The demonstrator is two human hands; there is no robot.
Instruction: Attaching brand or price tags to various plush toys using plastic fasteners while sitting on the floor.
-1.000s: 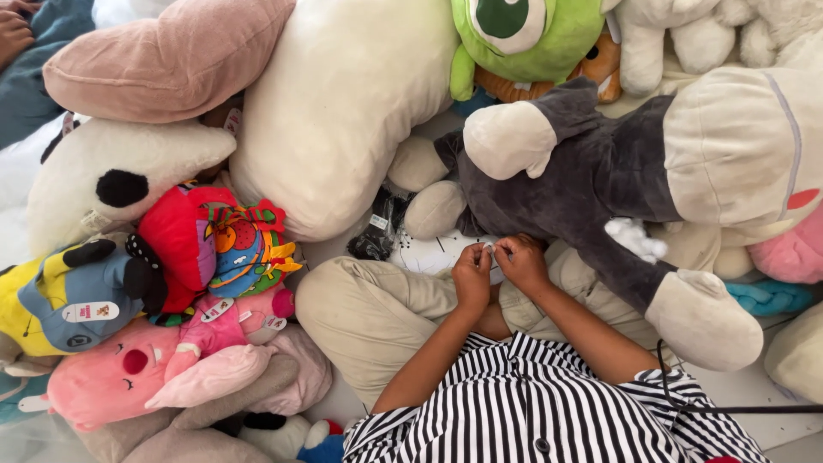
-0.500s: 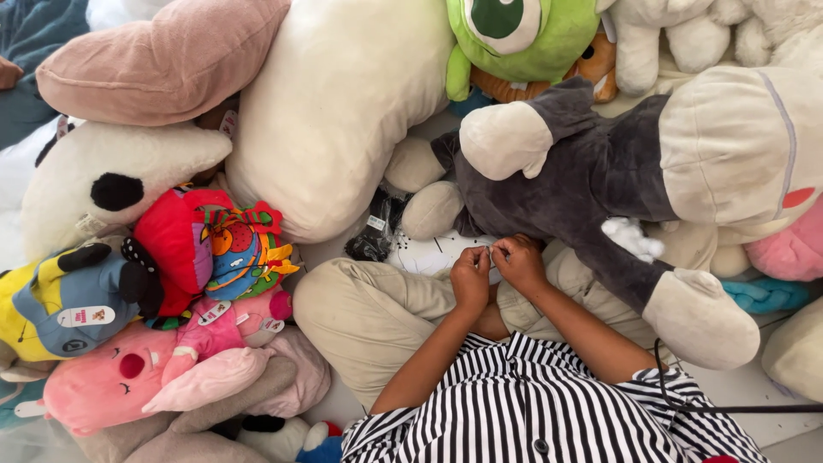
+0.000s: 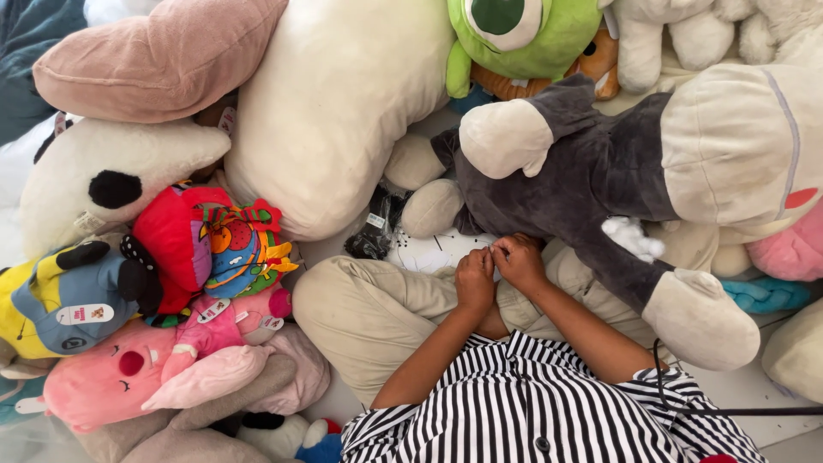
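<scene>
Both hands, left hand and right hand, pinch something tiny beside the grey plush toy; stuffing shows, seam seemingly unfinished

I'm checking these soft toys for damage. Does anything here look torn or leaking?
Yes: a tuft of white stuffing pokes out of the grey plush toy along its lower leg, which suggests an open seam. The left hand and right hand pinch something too small to identify, just beside that toy.

Matt grey plush toy, fuzzy cloth
</scene>
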